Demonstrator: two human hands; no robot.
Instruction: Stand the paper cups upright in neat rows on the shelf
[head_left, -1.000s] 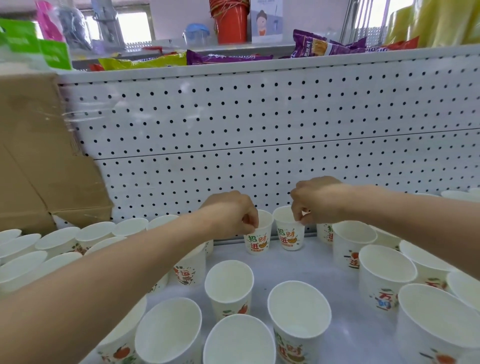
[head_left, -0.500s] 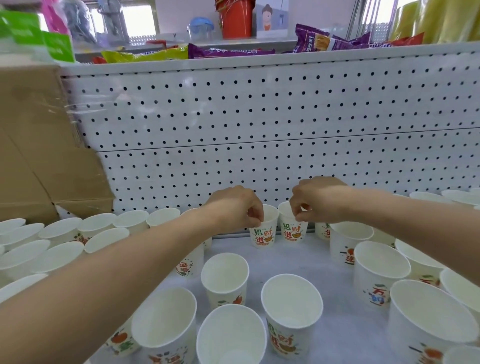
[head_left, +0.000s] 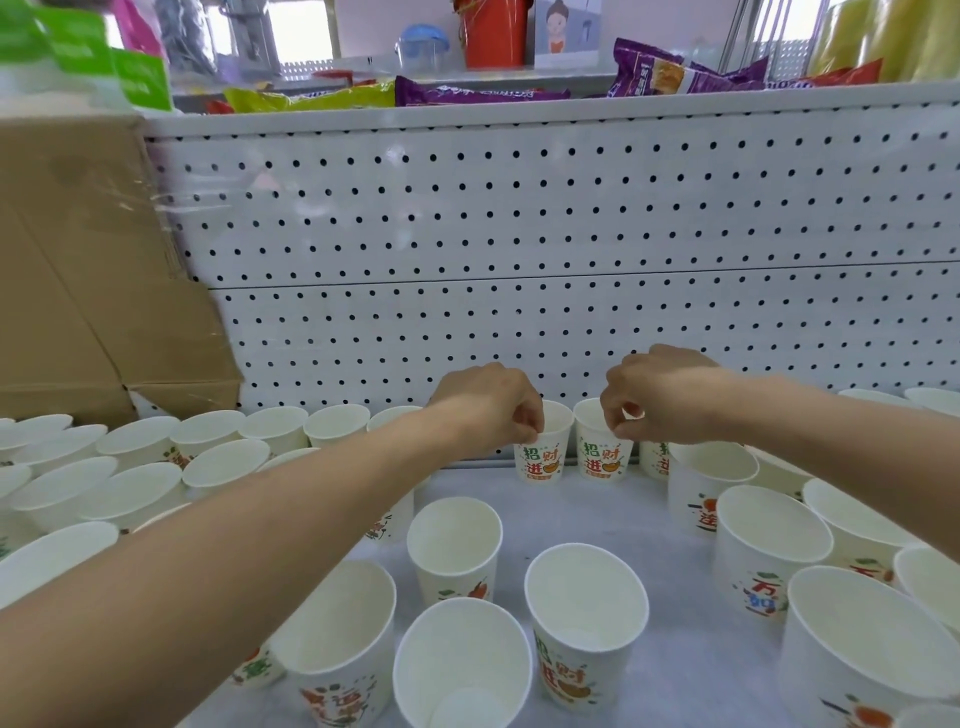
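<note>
As they did a second ago, the left cup (head_left: 541, 460) and right cup (head_left: 601, 460) stand side by side at the back of the shelf (head_left: 649, 519) — hardly moved. The left hand (head_left: 493, 405) pinches the left cup's rim, the right hand (head_left: 654, 395) the right cup's — arms stretched forward.

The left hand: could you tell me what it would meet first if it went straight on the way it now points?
Probably the pegboard back panel, just behind the cup whose rim the left hand pinches; the gap between them is unclear.
</note>
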